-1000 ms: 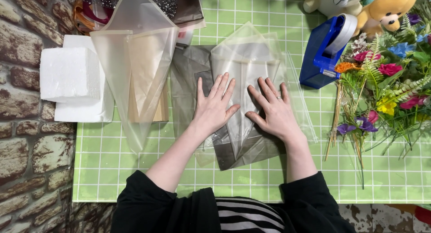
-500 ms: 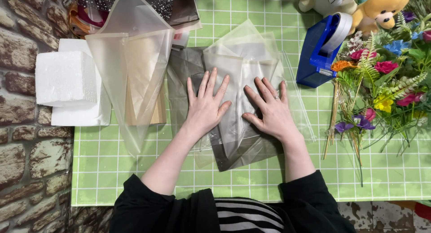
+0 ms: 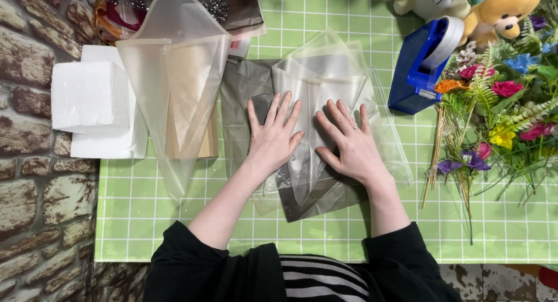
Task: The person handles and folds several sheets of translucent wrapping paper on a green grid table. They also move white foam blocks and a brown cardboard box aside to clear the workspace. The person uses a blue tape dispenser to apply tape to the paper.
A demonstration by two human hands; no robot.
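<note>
— Sleeves first, black ones, at the near edge, over a black-and-white striped top (image 3: 322, 279). What lies past them?

— Forearms reaching out over a light green cutting mat with a white grid (image 3: 139, 220). The left hand (image 3: 272, 140) lies flat, palm down, fingers spread wide, grasping nothing; it presses on a stack of folded translucent plastic wrapping sheets, clear over smoky grey (image 3: 317, 180).

— And the other?

— The right hand (image 3: 353, 148) is the same: open, flat, fingers fanned, gripping nothing, resting on the clear top sheet just beside the left hand. A ring shows on one finger.

— Where does that stack sit?

— Middle of the mat, its near corner pointing toward the person, its far end folded to a point.

— What is to the left?

— A pale beige translucent cone-shaped wrapping sleeve (image 3: 177, 104), tip toward the near side, beside the grey sheet. Left of it, two white foam blocks (image 3: 93, 104) at the mat's edge, against a brick-patterned surface (image 3: 35, 162).

— To the right?

— A bunch of colourful artificial flowers with green fern leaves and thin stems (image 3: 500, 110). Farther off, a blue tape dispenser (image 3: 421, 66), well apart from the right hand.

— Farthest?

— Two plush bears, one cream, one orange (image 3: 465, 2), at the far right; more dark and glittery wrapping sheets (image 3: 224, 5) at the far left.
</note>
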